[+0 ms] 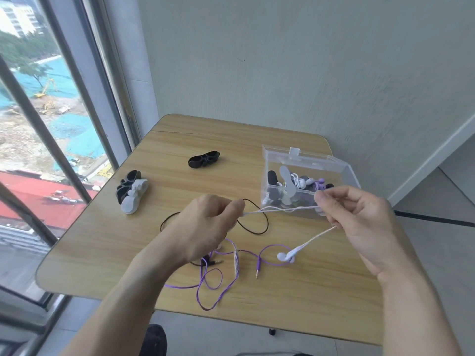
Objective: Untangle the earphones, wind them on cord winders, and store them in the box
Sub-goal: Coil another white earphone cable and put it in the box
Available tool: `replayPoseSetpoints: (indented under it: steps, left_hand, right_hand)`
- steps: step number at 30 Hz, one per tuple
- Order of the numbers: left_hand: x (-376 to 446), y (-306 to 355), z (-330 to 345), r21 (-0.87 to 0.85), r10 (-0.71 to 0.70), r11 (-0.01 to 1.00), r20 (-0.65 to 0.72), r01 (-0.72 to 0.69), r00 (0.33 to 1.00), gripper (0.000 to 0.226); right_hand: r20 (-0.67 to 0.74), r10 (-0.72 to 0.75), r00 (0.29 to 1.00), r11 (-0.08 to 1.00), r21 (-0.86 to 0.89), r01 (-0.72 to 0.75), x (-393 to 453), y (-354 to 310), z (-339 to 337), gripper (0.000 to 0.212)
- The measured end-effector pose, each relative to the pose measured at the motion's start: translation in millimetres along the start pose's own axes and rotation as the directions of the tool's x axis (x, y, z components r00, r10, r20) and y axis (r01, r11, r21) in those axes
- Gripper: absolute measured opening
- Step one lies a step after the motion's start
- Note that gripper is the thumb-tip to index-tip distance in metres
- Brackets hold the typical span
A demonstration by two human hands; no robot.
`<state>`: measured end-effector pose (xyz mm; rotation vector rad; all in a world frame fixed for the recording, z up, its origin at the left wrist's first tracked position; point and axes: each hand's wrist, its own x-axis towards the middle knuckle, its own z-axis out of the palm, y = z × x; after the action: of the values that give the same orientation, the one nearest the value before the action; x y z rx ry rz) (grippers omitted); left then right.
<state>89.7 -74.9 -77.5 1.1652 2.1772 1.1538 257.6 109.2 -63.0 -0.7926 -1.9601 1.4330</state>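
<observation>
My left hand [205, 227] and my right hand [357, 222] hold a white earphone cord [280, 208] stretched between them above the table. Each hand pinches it with curled fingers. From the right hand the cord runs down to a white earbud [284, 256] hanging just over the tabletop. Under the hands lie a purple earphone cord [213, 283] in loose loops and a black cord [257, 231]. A clear plastic box [341, 170] stands open at the right, holding several wound earphones on winders.
A black cord winder [204, 159] lies at the table's far middle. A pile of black and white winders [132, 192] sits at the left. The wooden table [321, 291] stands beside a large window on the left and a wall behind.
</observation>
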Motion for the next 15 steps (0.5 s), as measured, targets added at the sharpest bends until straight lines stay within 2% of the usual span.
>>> replayPoseSetpoints:
  steps: [4, 7, 9, 10, 11, 12, 14, 15]
  left_hand:
    - [2, -3, 3, 0.028, 0.041, 0.999, -0.113, -0.038, 0.993, 0.056]
    - [5, -6, 3, 0.063, 0.065, 0.997, -0.229, -0.052, 0.971, 0.058]
    - [4, -3, 4, 0.034, 0.074, 0.997, -0.288, -0.066, 0.955, 0.056]
    - [4, -1, 5, 0.017, 0.076, 0.997, -0.299, -0.074, 0.951, 0.055]
    - [3, 1, 7, 0.005, 0.08, 0.997, -0.292, -0.082, 0.953, 0.055]
    - [2, 3, 10, -0.003, 0.086, 0.996, -0.269, -0.09, 0.959, 0.054]
    - [0, 5, 18, -0.005, 0.093, 0.995, -0.202, -0.096, 0.975, 0.053]
    - [0, 4, 22, -0.001, 0.095, 0.995, -0.174, -0.097, 0.98, 0.052]
  right_hand:
    - [-0.044, -0.114, 0.992, 0.992, -0.054, 0.112, 4, 7, 3, 0.028]
    - [-0.062, -0.175, 0.983, 0.959, -0.236, 0.156, 7, 15, -2, 0.025]
    - [-0.061, -0.141, 0.988, 0.855, -0.511, 0.091, 7, 16, -3, 0.007]
    - [-0.076, -0.082, 0.994, 0.8, -0.6, 0.02, 7, 18, -2, 0.009]
    - [-0.099, -0.009, 0.995, 0.794, -0.605, -0.053, 7, 21, -1, 0.02]
    - [-0.091, 0.068, 0.994, 0.848, -0.519, -0.106, 6, 22, 1, 0.027]
    - [-0.009, 0.182, 0.983, 0.97, -0.163, -0.181, 2, 14, 10, 0.03]
    - [0.05, 0.181, 0.982, 0.983, 0.005, -0.182, 1, 10, 15, 0.03]
